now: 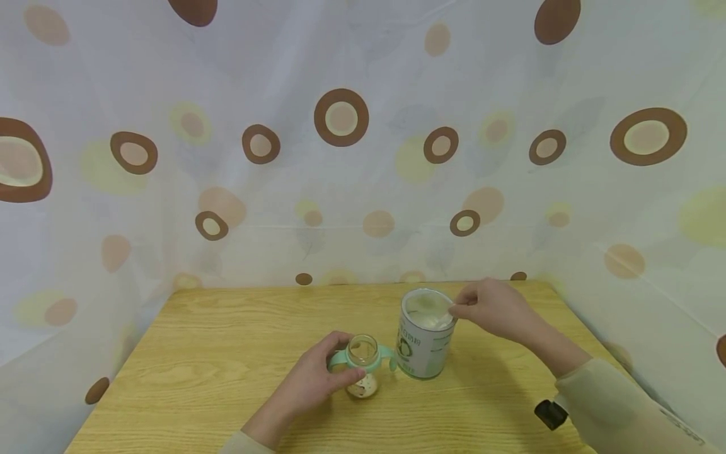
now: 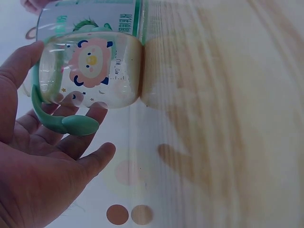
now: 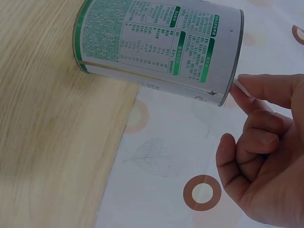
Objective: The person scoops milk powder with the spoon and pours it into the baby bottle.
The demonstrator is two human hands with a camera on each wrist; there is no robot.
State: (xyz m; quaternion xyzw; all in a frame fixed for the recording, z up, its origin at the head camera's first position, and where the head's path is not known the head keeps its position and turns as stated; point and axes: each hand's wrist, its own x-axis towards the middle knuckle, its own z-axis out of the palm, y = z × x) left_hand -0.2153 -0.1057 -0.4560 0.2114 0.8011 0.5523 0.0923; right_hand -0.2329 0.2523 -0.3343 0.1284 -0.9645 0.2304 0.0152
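A clear baby bottle with a mint-green two-handled collar stands upright and uncapped on the table. My left hand holds it from the left, thumb at the collar and fingers behind. A pink animal face decorates the bottle in the left wrist view. Just right of it stands an open white-and-green milk powder can, its printed side facing the right wrist camera. At the can's right rim my right hand pinches a thin white handle, apparently of a scoop inside the can. How much powder lies inside is unclear.
The wooden table runs back to a white curtain with brown and yellow circles, which also encloses both sides. A dark device sits at my right wrist.
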